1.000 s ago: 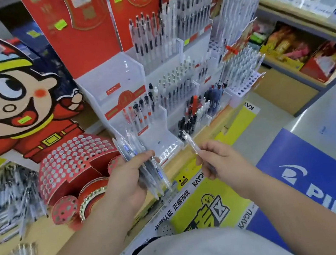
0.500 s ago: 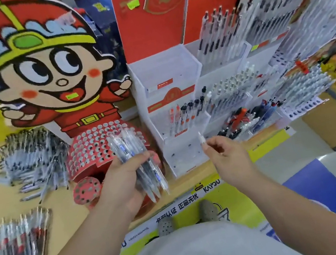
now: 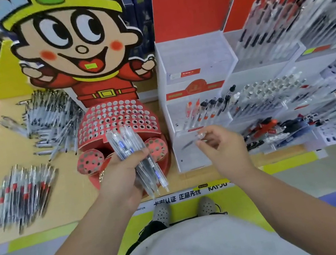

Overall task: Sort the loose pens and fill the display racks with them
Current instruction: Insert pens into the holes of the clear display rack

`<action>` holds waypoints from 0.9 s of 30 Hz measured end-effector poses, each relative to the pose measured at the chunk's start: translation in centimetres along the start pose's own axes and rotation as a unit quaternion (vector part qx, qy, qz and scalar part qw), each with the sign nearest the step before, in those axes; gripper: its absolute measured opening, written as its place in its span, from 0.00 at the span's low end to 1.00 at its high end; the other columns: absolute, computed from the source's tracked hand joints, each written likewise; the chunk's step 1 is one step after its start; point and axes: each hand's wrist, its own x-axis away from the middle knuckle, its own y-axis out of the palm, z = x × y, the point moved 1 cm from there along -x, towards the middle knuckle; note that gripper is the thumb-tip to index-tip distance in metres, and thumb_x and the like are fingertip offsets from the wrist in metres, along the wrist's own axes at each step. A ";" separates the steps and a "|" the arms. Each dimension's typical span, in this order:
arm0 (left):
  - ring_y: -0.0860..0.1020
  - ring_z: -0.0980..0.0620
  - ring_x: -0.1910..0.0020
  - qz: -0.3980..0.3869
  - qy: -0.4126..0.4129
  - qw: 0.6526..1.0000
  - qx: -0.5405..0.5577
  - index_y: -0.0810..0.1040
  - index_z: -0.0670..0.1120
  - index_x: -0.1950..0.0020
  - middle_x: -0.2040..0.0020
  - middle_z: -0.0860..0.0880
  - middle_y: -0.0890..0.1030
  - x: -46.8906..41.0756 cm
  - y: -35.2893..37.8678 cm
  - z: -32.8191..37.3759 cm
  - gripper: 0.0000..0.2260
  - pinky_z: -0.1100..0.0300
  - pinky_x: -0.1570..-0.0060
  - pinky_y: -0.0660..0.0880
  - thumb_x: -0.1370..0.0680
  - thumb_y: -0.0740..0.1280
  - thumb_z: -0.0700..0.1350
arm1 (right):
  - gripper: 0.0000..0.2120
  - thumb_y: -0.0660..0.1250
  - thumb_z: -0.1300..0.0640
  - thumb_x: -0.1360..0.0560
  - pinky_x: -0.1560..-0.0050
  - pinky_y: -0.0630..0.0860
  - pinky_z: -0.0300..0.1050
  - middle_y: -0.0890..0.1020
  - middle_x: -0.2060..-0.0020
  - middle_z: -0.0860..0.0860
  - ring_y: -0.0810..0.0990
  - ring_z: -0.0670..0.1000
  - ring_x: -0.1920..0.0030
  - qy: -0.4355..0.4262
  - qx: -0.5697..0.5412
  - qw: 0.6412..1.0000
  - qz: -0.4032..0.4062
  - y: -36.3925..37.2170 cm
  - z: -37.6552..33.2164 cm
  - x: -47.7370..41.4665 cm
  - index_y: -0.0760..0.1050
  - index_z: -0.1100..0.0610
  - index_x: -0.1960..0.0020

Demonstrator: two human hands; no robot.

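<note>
**Head view.** The left grip [image 3: 124, 180] is clamped round a bundle of clear pens [image 3: 126, 144], thumb across the barrels. The bundle fans up and to the left, and its lower ends stick out below the palm. It hangs in front of the red holed rack [image 3: 116, 119] at the foot of the cartoon cut-out [image 3: 80, 41], just as it did half a second ago.

The right grip [image 3: 223, 151] pinches a single pen [image 3: 188, 145] between thumb and fingertips. The pen is blurred and lies nearly level, pointing left towards the front of the white tiered rack [image 3: 193, 71]. Half a second ago it stood upright in those fingers, so it has been tipped over and lowered. A short row of pens with red and black caps [image 3: 206, 109] stands in the rack's middle tier, just above this hand.

The camera has swung further left and down since the earlier frame. The cut-out now fills the top centre, and the racks on the right sit closer to the edge. Two heaps of loose pens lie on the tan surface [image 3: 73, 195]: a grey-and-black heap [image 3: 52, 116] just left of the red rack, and a heap with red bands [image 3: 21, 193] nearer the front edge. Both heaps lie where they lay before. Two grey shoes [image 3: 162, 213] show on the yellow floor mat [image 3: 243, 201] below the hands.
</note>
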 end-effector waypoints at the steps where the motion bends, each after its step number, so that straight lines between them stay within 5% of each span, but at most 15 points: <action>1: 0.85 0.48 0.58 -0.001 -0.001 1.000 -0.001 0.78 0.42 0.34 0.52 0.43 0.86 0.1 0.0 -0.1 0.17 0.49 0.57 0.80 0.22 0.70 0.35 | 0.06 0.73 0.58 0.24 0.58 0.75 0.30 0.83 0.60 0.40 0.81 0.38 0.58 -0.005 0.007 1.000 -0.006 0.3 0.0 -0.2 0.80 0.51 0.49; 11: 0.84 0.49 0.62 -0.001 0.001 1.000 -0.016 0.78 0.42 0.35 0.56 0.45 0.85 0.1 -0.4 0.1 0.16 0.51 0.60 0.80 0.22 0.70 0.36 | 0.07 0.70 0.55 0.22 0.61 0.77 0.44 0.81 0.59 0.42 0.81 0.44 0.63 -0.038 0.137 0.989 -0.032 1.9 0.2 -0.9 0.79 0.50 0.43; 27: 0.85 0.51 0.60 -0.021 0.003 1.000 -0.004 0.78 0.45 0.36 0.56 0.47 0.86 -0.5 -0.6 0.4 0.14 0.52 0.56 0.79 0.21 0.69 0.35 | 0.07 0.70 0.56 0.22 0.64 0.70 0.41 0.80 0.56 0.38 0.80 0.45 0.64 -0.067 0.180 0.980 -0.056 2.3 0.1 -0.9 0.78 0.51 0.44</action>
